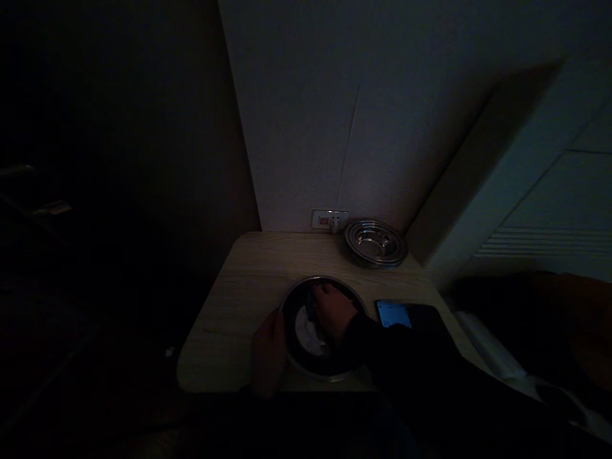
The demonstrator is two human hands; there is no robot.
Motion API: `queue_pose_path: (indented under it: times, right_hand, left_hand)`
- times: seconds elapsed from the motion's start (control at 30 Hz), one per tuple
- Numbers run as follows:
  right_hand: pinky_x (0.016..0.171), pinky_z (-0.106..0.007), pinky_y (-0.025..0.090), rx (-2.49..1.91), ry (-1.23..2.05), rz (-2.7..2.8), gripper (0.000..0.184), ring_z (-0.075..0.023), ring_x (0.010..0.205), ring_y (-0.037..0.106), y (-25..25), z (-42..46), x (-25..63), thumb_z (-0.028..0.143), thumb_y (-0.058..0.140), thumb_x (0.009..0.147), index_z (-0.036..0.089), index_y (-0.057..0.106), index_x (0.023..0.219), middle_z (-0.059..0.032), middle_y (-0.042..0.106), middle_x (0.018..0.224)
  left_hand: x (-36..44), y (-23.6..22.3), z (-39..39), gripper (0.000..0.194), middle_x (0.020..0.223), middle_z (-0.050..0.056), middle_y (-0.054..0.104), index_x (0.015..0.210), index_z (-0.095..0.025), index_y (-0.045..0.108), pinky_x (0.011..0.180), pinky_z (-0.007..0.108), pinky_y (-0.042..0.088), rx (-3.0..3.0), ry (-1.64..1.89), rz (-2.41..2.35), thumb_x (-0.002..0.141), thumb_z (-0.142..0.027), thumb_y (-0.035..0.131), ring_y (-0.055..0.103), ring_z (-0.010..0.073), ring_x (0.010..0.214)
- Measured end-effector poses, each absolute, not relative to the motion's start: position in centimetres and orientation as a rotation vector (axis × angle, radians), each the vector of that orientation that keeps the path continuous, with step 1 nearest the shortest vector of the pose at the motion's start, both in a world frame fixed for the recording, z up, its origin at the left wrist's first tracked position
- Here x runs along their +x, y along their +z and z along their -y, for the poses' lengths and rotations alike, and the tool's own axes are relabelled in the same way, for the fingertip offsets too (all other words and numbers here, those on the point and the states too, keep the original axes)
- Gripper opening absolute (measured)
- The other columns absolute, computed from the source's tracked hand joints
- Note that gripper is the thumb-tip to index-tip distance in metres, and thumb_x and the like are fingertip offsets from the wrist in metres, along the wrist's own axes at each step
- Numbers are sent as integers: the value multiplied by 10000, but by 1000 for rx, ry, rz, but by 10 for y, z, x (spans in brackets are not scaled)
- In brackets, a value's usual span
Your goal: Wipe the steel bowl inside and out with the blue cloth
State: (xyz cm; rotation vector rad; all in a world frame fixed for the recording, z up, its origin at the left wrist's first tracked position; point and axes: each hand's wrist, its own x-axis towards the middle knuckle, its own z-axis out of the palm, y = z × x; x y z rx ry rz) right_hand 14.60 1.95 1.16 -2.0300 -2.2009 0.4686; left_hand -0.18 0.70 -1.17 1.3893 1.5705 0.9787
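A round metal bowl (329,377) with a shiny rim stands near the front edge of the table, dark inside with a pale patch at its bottom. On its left side, my left hand (269,352) is closed on the rim. Inside the bowl, my right hand (335,311) is closed, its fingers bent down toward the far inner wall. Something dark and bluish shows beside those fingers; the dim light hides what it is.
A stack of metal bowls (375,243) stands at the table's back right, by the wall. A wall socket (329,220) with a plug is left of it. The phone (394,314) with a lit screen lies right of the bowl, partly under my sleeve. The wooden table (229,306) has rounded corners.
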Motion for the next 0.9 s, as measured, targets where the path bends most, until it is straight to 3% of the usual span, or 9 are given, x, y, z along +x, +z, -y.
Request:
queue_pose_path:
  times: [0.13, 0.23, 0.3, 0.37, 0.5, 0.73, 0.8, 0.9]
  right_hand:
    - [862, -272, 429, -1767, 657, 2174, 288, -174, 1042, 570, 12, -20, 123, 135, 424, 869, 162, 513, 1142, -94, 603, 1124]
    - [776, -194, 448, -1552, 851, 2223, 254, -120, 878, 631, 11, 0, 124, 118, 598, 761, 231, 613, 988, 29, 681, 939]
    - [695, -176, 461, -1489, 934, 2205, 237, -109, 756, 644, 10, 14, 127, 90, 666, 685, 222, 648, 881, 57, 690, 812]
    - [681, -172, 466, -1488, 938, 2129, 217, -106, 748, 642, 9, 19, 127, 88, 657, 694, 205, 647, 877, 48, 690, 810]
    - [881, -243, 421, -1623, 753, 1871, 236, -145, 983, 580, 9, 3, 116, 101, 536, 798, 194, 613, 1001, -30, 647, 1025]
    - [977, -391, 355, -1893, 561, 1568, 366, -237, 1127, 481, 8, -39, 133, 75, 386, 850, 53, 490, 1200, -197, 516, 1184]
    - [984, -378, 355, -1855, 589, 1629, 367, -223, 1129, 487, 8, -41, 130, 106, 403, 862, 80, 493, 1217, -179, 515, 1208]
    - [931, -282, 408, -1659, 717, 1876, 301, -166, 1040, 557, 12, -31, 117, 127, 502, 827, 176, 602, 1107, -76, 604, 1117]
  left_hand:
    - [-4, -15, -8, 416, 1067, 137, 674, 990, -127, 658, 883, 349, 444, 1339, 977, -1611, 836, -390, 375, 616, 250, 991]
    - [-3, -16, -10, 446, 1074, 155, 665, 1001, -117, 647, 896, 362, 433, 1272, 995, -1678, 850, -386, 325, 608, 259, 1005]
    - [-3, -15, -11, 437, 1122, 144, 648, 1036, -122, 634, 930, 346, 411, 1244, 1006, -1685, 853, -355, 313, 580, 244, 1066]
    - [-3, -13, -10, 422, 1131, 119, 650, 1041, -141, 635, 935, 330, 410, 1239, 997, -1648, 852, -348, 320, 574, 228, 1081]
    - [-3, -9, -4, 426, 1036, 121, 689, 985, -140, 659, 866, 351, 460, 1252, 948, -1564, 839, -403, 357, 629, 246, 968]
    - [2, -10, 0, 386, 1116, 126, 656, 1011, -135, 659, 949, 375, 397, 1292, 955, -1499, 799, -374, 441, 579, 265, 1064]
    - [2, -10, -1, 361, 1097, 113, 667, 985, -147, 666, 927, 365, 421, 1275, 979, -1483, 794, -361, 447, 590, 258, 1046]
    - [-2, -11, -3, 329, 1035, 99, 689, 969, -160, 665, 868, 358, 466, 1231, 1037, -1482, 791, -329, 445, 624, 244, 973]
